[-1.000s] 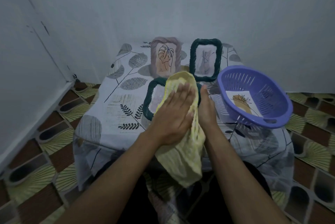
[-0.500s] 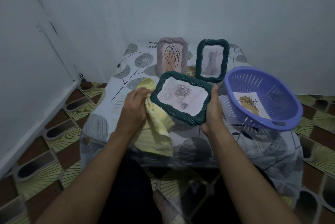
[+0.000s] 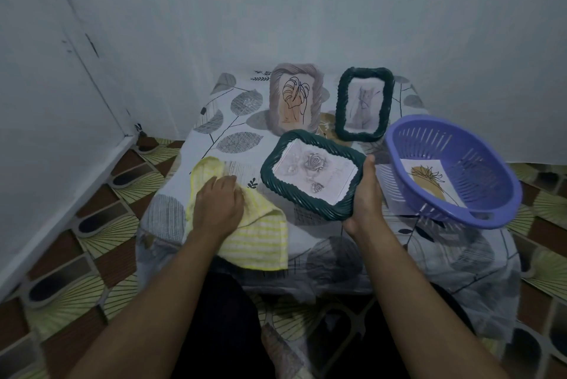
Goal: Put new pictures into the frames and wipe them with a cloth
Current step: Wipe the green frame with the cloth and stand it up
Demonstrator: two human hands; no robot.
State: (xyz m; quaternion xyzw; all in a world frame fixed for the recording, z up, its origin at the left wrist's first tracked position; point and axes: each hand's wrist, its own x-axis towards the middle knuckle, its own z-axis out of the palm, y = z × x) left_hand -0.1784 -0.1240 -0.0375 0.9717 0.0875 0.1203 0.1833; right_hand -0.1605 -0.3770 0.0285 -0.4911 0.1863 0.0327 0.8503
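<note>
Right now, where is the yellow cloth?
In the head view the yellow cloth lies on the table at its near left side, under the left hand, just left of the green rose-picture frame that the right hand holds.

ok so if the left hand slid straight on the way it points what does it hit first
The left hand lies on the cloth, fingers aimed forward and slightly right. Past bare tablecloth, it probably meets the grey frame first, or just misses it.
</note>
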